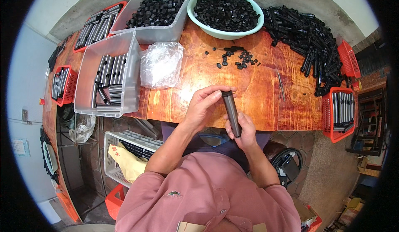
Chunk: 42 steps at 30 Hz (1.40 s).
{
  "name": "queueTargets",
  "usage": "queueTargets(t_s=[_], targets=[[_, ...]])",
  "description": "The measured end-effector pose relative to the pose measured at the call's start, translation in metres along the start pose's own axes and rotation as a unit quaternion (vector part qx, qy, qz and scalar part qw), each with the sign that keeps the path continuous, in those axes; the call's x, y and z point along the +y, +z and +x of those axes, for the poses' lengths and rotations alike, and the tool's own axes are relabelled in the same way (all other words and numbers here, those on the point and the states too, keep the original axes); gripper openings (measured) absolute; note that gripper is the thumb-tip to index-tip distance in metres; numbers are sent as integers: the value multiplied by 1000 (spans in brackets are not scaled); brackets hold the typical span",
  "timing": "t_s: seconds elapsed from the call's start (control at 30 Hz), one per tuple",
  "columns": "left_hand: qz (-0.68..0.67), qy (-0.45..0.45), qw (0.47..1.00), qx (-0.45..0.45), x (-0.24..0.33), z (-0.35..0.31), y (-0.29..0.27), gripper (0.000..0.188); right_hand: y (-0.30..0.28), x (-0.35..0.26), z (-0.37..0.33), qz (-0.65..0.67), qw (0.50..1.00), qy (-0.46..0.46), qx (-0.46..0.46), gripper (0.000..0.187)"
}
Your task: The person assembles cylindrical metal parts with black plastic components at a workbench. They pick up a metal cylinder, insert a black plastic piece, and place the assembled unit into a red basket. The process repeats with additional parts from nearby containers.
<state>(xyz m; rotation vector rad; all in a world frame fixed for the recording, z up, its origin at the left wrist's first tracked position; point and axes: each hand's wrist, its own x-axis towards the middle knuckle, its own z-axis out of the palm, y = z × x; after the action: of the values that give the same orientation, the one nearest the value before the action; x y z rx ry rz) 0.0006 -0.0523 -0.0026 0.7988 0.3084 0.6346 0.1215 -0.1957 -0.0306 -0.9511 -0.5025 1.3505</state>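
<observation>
Tube (231, 112), dark and slender, is grasped by both hands across the front edge of the table (195, 72), tilted so that its far end is turned between 11 and 12 o'clock and its near end between 5 and 6. The far end, marked by a darker band, is pinched by the thumb and fingers of the left hand (202, 104), which is set at about 10 o'clock from the tube's middle. The lower part is clasped by the right hand (244, 129), placed at 5 o'clock, with the thumb laid along the right side, fingertips seen at the left and the near end left showing between them. Measured from the tube, loose black caps (245, 59) are scattered between 12 and 1 o'clock, with a pale green basin (226, 35) of small black parts set beyond, at 12. A thin rod (281, 85) is laid at 2 o'clock, and a heap of black pieces (303, 41) is piled between 1 and 2. Tubes are held in a red basket (327, 117) at 3 o'clock. A clear plastic bag (161, 65) is spread at 10, and more tubes are stacked in a translucent bin (134, 80) between 9 and 10.
</observation>
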Motion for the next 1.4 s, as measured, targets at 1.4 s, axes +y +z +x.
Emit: queueTargets(t_s=[1.4], targets=[[-49,-16,997,55,-11,3,-6,42,22,-2,-4,-418,851,-259,187,41]])
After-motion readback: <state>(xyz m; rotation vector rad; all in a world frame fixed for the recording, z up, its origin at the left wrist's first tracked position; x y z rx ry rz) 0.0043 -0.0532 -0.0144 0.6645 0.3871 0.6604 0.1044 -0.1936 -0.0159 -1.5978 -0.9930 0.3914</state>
